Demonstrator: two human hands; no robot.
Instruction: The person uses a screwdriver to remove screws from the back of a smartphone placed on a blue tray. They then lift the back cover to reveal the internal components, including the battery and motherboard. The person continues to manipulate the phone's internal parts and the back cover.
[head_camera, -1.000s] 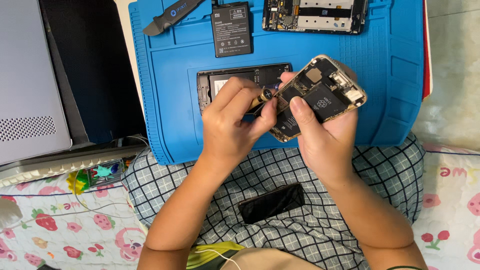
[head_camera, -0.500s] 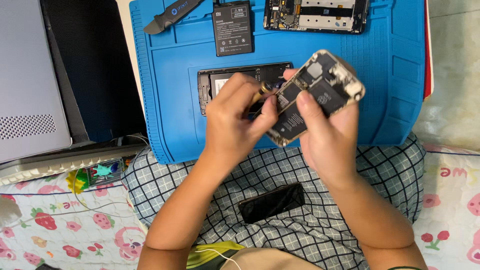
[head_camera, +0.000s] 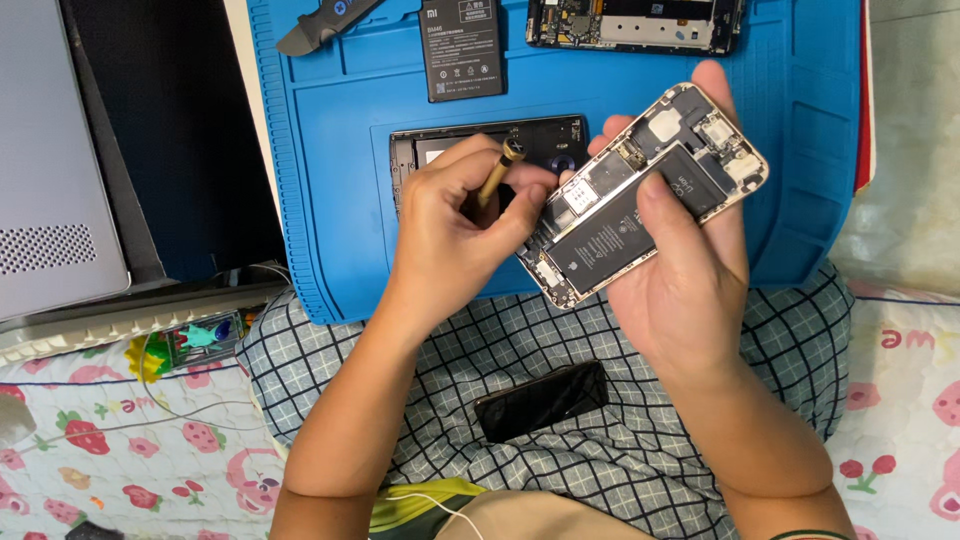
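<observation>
The right hand (head_camera: 690, 270) is gripping the opened phone (head_camera: 645, 195) above the blue mat (head_camera: 330, 180); the left hand (head_camera: 450, 225) is pinching a screwdriver (head_camera: 497, 173) beside the phone's edge. Steadying the phone while turning seems wise.

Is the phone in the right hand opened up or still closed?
Opened. The phone in the right hand shows its bare black battery and circuit boards, no cover. The left hand holds a brass-coloured screwdriver at it.

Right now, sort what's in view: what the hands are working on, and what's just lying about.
In hand:
- opened phone, held by right hand
- screwdriver, in left hand

Lying about:
- loose battery
- pry tool
- black frame on blue mat
- dark phone
- laptop
</observation>
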